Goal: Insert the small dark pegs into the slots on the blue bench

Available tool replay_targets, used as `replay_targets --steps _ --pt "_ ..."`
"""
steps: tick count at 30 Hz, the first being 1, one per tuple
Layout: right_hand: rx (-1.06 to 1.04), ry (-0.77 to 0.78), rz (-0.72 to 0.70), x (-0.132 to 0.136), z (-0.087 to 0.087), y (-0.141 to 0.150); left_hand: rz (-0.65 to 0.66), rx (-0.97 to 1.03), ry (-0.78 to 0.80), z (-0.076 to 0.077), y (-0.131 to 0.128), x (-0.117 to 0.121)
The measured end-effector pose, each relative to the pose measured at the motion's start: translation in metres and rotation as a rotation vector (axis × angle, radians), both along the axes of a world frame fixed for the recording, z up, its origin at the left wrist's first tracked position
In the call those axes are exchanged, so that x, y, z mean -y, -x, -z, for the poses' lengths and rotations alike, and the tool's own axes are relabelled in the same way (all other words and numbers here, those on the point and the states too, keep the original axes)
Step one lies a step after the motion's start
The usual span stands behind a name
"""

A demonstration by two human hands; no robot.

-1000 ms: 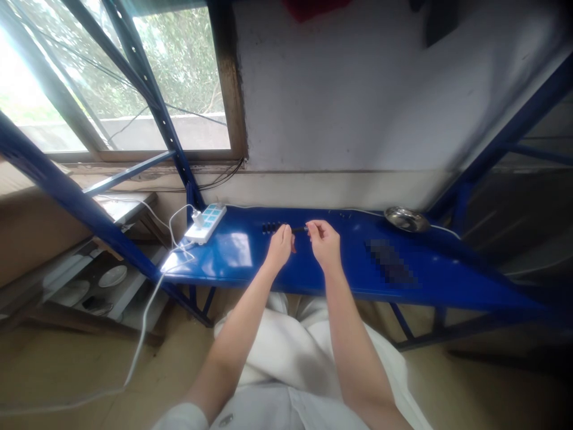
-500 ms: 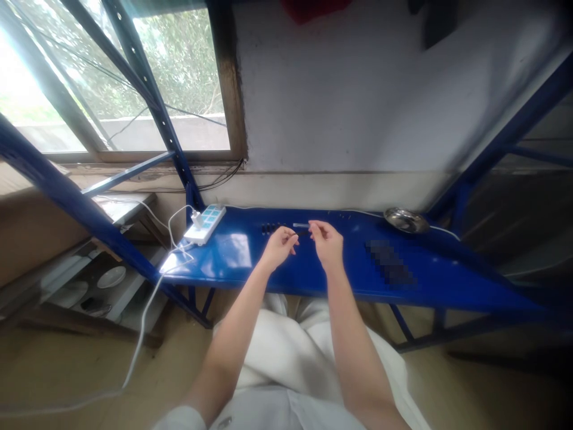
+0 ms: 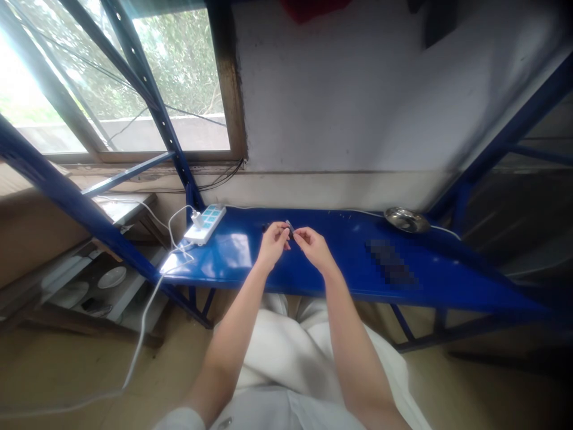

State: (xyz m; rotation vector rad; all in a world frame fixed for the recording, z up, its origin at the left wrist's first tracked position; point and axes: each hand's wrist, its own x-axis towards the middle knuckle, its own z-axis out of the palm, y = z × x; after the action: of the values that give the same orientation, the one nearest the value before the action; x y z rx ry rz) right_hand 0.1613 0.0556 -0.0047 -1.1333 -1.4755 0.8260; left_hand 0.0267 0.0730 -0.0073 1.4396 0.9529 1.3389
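Observation:
Above the blue table (image 3: 331, 269), my left hand (image 3: 273, 243) and my right hand (image 3: 313, 246) are close together with fingers pinched. A slim, pale, pen-like tube (image 3: 290, 226) slants up between them, held at its lower end by my right fingertips. My left fingers are pinched at a small dark piece, mostly hidden by the fingers and too small to name. Just behind my left hand lie small dark pieces (image 3: 265, 227), largely covered by it.
A white power strip (image 3: 206, 225) with a plug and cables sits at the table's left end. To the right are a shiny metal dish (image 3: 406, 220) and a blurred dark object (image 3: 390, 263). Several tiny bits (image 3: 342, 215) lie near the back edge. Blue posts frame both sides.
My right hand has moved left, closer to my left hand. The slim tube has turned from lying level to slanting upward. My left hand has shifted slightly left.

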Motion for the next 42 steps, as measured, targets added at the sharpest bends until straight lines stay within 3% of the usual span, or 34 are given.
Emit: replay_targets --steps 9,22,26,29,32,37,42 --pt "0.016 -0.004 -0.047 -0.008 0.008 -0.002 -0.008 -0.134 -0.054 -0.001 0.001 0.002" --pt "0.187 0.026 -0.086 -0.011 0.002 -0.005 0.161 -0.077 0.014 -0.004 0.008 0.001" --pt "0.105 0.011 0.041 -0.019 0.008 -0.010 0.028 -0.004 0.030 0.014 0.006 -0.008" --pt "0.025 -0.012 0.157 -0.030 0.014 -0.020 -0.155 -0.046 0.103 0.037 0.009 -0.019" --pt "-0.022 0.000 0.261 -0.049 0.023 -0.034 -0.245 -0.110 0.137 0.062 0.015 -0.025" --pt "0.008 0.106 0.317 -0.096 0.047 -0.056 -0.283 -0.190 0.193 0.090 0.017 -0.027" --pt "0.269 0.124 0.418 -0.136 0.079 -0.076 -0.225 -0.271 0.186 0.101 0.015 -0.026"
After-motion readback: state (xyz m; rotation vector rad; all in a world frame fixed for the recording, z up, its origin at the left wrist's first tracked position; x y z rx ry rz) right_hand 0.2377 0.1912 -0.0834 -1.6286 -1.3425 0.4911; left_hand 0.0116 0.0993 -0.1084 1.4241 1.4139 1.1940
